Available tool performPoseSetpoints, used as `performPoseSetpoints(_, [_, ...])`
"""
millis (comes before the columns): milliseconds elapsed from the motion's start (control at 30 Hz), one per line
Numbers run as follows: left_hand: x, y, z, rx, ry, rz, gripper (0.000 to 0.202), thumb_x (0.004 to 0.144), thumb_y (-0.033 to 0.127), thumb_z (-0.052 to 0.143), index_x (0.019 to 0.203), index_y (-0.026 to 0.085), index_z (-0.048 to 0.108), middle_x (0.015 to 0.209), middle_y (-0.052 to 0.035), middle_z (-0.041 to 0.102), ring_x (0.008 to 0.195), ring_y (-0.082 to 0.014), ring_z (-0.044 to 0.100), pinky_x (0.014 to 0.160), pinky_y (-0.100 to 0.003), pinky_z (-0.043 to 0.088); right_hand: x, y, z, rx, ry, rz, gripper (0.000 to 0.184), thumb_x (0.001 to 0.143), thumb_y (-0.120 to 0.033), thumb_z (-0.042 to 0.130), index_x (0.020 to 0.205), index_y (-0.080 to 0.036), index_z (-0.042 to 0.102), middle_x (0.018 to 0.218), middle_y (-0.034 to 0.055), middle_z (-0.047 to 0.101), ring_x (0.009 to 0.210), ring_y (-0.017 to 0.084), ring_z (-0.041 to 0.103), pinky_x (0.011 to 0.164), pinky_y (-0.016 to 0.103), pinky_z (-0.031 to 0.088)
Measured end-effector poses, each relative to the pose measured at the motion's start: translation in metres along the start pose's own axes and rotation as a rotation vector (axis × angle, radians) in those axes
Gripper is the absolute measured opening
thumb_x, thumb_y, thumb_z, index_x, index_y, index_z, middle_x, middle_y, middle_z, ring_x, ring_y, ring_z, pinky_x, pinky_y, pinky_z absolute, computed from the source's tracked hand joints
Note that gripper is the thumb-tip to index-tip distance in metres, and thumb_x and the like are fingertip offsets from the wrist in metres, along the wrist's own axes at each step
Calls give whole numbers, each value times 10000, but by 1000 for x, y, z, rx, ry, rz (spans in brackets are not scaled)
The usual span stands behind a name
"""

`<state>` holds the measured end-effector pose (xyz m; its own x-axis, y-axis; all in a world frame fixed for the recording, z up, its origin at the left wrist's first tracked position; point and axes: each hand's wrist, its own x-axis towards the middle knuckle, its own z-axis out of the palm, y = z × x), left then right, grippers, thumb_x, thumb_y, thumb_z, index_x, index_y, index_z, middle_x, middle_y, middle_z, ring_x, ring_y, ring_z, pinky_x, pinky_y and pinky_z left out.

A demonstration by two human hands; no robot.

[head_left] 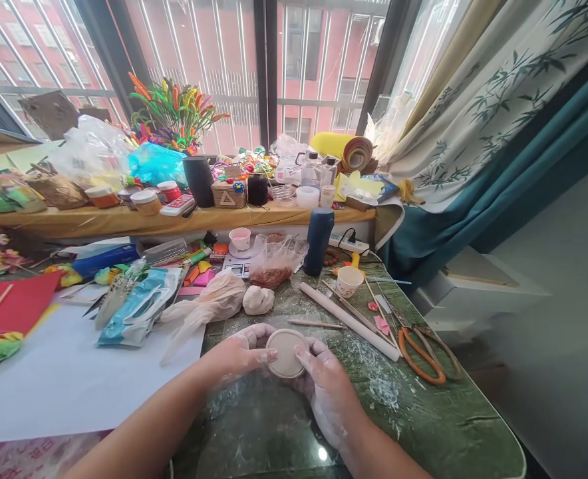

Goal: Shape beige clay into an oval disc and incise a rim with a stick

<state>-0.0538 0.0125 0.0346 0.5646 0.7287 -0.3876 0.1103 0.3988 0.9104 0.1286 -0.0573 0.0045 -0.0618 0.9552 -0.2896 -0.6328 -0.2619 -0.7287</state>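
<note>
Between my two hands is a small round clay dish [287,356], pale grey with a raised rim. My left hand [247,352] grips its left side, thumb on the face near the rim. On the right side my right hand [326,379] holds it the same way, fingers behind. White powder or clay coats both hands. Just beyond lies a lump of white clay [258,301] beside a crumpled plastic bag [209,296]. A thin pointed stick [316,324] rests behind the dish, and a white rolling pin [348,320] lies diagonally to the right.
Orange-handled scissors [421,359] lie near the table's right edge. A paper cup [348,282] and a dark blue bottle [318,243] stand farther back. White paper [74,379] and a blue-white packet [137,309] cover the left. Jars and bags crowd the windowsill [99,221].
</note>
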Motion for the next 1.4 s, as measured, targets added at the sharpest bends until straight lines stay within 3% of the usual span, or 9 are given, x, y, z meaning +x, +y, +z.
performPoseSetpoints(100, [3,-7,4,-138,63,8,588,641,500,923,1065,181,672,1040,-69,709,905,-225,675,738,-318,541,-2,1,8,79,17,-18,425,768,-473,846,1033,-212,642,965,41,739,857,217,692,718,331,561])
performPoseSetpoints(233, [12,-20,10,-235,175,40,623,545,510,964,980,172,674,960,-67,723,820,-218,682,745,-331,536,-2,3,8,36,-12,-30,422,790,-500,816,1037,-217,625,1029,58,731,919,239,694,785,371,569])
performPoseSetpoints(433, [3,-6,-3,-48,195,73,543,563,527,928,889,167,684,809,-23,689,752,-195,635,692,-285,479,7,-8,-21,-565,-11,-270,396,865,-472,745,1130,-208,613,1080,81,700,1018,247,662,927,398,535])
performPoseSetpoints(567, [-17,19,-27,168,208,65,486,677,548,845,946,177,682,891,-22,681,794,-192,607,681,-263,444,10,-24,-43,-956,35,-469,276,961,-395,604,1187,-237,595,1173,91,661,1071,252,637,976,437,519])
performPoseSetpoints(733, [-29,32,-45,392,110,-55,460,768,537,759,1060,189,688,981,-31,712,889,-227,623,736,-283,460,9,-24,-55,-1313,-92,-709,274,932,-225,581,1205,-257,588,1205,79,650,1175,266,590,1070,473,472])
performPoseSetpoints(900, [-12,28,-30,600,7,-135,427,792,453,706,1147,218,683,1063,-23,742,969,-249,669,797,-295,485,12,-19,-56,-1344,-75,-759,271,915,-178,556,1175,-253,571,1182,74,651,1156,255,596,1047,450,498])
performPoseSetpoints(1100, [-1,28,-13,989,74,-76,498,795,401,692,1285,315,659,1143,-25,752,1025,-292,699,876,-355,509,15,-20,-62,-1313,-19,-740,267,914,-195,555,1174,-250,573,1168,78,654,1145,259,599,1049,456,492])
performPoseSetpoints(1233, [-9,25,-8,1074,204,79,780,678,462,836,1395,252,613,1413,-116,627,1281,-401,580,1100,-457,422,15,-20,-63,-1304,-3,-732,266,907,-198,554,1167,-251,577,1155,82,662,1143,268,604,1053,465,487])
performPoseSetpoints(1400, [-14,12,-10,1138,201,129,975,623,409,888,1506,287,492,1611,-117,402,1436,-427,407,1181,-524,350,15,-22,-61,-1300,20,-702,264,897,-197,549,1154,-250,581,1158,91,668,1150,283,607,1051,480,487])
